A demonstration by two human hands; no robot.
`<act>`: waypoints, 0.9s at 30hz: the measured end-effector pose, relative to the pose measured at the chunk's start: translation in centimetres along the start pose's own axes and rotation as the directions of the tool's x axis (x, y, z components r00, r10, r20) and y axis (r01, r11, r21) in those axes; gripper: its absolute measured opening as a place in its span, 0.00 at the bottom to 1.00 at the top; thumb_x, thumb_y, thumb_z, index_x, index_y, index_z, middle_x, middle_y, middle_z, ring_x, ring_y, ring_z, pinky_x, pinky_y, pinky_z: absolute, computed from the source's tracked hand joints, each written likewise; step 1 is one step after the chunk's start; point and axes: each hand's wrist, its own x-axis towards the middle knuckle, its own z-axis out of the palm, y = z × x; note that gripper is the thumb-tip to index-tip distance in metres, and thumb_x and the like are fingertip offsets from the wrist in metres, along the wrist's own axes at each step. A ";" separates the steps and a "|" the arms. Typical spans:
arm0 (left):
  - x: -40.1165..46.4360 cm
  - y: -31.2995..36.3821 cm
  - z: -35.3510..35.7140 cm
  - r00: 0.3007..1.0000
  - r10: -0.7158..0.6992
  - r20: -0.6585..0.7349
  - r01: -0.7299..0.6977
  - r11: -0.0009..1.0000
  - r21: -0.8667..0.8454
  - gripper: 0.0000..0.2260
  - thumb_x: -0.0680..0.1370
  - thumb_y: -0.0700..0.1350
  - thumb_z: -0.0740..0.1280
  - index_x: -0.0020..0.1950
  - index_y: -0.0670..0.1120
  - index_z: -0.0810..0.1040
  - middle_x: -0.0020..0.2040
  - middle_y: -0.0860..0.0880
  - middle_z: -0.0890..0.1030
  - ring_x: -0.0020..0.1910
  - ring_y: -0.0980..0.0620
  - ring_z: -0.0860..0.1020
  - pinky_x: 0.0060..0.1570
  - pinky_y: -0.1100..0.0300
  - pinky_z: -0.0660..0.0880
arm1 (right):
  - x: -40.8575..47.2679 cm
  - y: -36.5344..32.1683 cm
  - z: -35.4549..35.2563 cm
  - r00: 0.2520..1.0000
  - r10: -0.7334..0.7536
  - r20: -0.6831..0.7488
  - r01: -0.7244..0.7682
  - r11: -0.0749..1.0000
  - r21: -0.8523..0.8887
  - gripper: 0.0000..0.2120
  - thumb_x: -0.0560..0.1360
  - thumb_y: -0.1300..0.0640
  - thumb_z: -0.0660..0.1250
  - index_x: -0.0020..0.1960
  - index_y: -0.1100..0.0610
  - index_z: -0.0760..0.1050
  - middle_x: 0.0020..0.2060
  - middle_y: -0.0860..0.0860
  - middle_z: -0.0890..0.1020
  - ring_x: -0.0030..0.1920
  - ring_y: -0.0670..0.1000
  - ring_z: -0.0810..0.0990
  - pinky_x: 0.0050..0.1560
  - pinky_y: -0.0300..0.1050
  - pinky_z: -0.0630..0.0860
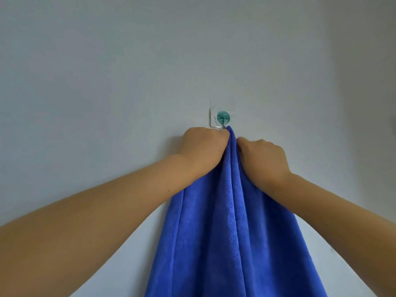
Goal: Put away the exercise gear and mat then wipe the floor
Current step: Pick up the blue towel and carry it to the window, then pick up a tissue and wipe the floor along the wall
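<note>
— Blue terry cloth is what both hands are closed on, is it not?

— It is. The blue towel point(231, 221) is gripped by the left hand point(203, 148) at its very top, with the fingers curled into the bunched fabric just under the hook; it is pinched by the right hand point(263, 157) slightly lower, on the other side of the same gathered ridge.

— Why is it held so close to the top?

— The grip seems placed there so that the gathered edge can be steered at the metal prong. Whether the cloth is being lifted off for the floor wiping or hung up cannot be told from one moment (the loop or fold at the prong is hidden behind the left knuckles).

— And the cloth itself?

— A deep, even blue is seen, with a soft pile and a stitched hem running down the middle fold. It is drawn to a point at the hook point(223, 120) and falls in long pleats, widening toward the bottom of the view.

— What is it fixed to?

— A teal-buttoned adhesive hook is stuck to a pale wall point(107, 71).
</note>
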 end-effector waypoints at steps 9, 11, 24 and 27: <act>-2.4 0.9 -1.4 0.962 -0.156 0.223 0.199 0.961 -0.190 0.13 0.81 0.42 0.51 0.64 0.45 0.67 0.37 0.51 0.70 0.31 0.51 0.68 0.30 0.57 0.59 | -1.4 -1.0 -2.0 0.991 -0.017 0.135 0.008 0.998 0.069 0.08 0.81 0.55 0.50 0.56 0.58 0.65 0.36 0.51 0.72 0.36 0.53 0.70 0.36 0.47 0.66; -4.5 0.8 -2.0 0.951 -0.154 0.268 0.219 0.948 -0.232 0.15 0.82 0.49 0.50 0.66 0.45 0.66 0.42 0.50 0.73 0.35 0.49 0.71 0.33 0.57 0.63 | -2.4 -0.4 -2.4 0.996 -0.042 0.085 0.035 0.996 0.087 0.13 0.82 0.53 0.48 0.62 0.58 0.65 0.47 0.54 0.76 0.42 0.55 0.73 0.38 0.48 0.67; -31.7 5.6 -9.7 0.762 -0.420 0.493 0.486 0.874 -0.007 0.22 0.79 0.53 0.53 0.68 0.43 0.69 0.53 0.43 0.77 0.51 0.42 0.76 0.42 0.49 0.75 | -23.7 -10.6 1.6 0.810 -0.532 -0.245 0.579 0.661 0.477 0.16 0.78 0.53 0.56 0.61 0.57 0.75 0.61 0.56 0.77 0.60 0.57 0.76 0.62 0.60 0.67; -39.0 7.1 -13.6 0.631 -0.536 0.560 0.567 0.812 0.138 0.25 0.78 0.54 0.48 0.68 0.42 0.69 0.55 0.42 0.77 0.52 0.42 0.76 0.45 0.49 0.74 | -30.0 -15.7 0.4 0.754 -0.638 -0.158 0.578 0.531 0.619 0.19 0.78 0.51 0.53 0.63 0.56 0.74 0.63 0.57 0.76 0.62 0.58 0.76 0.64 0.62 0.67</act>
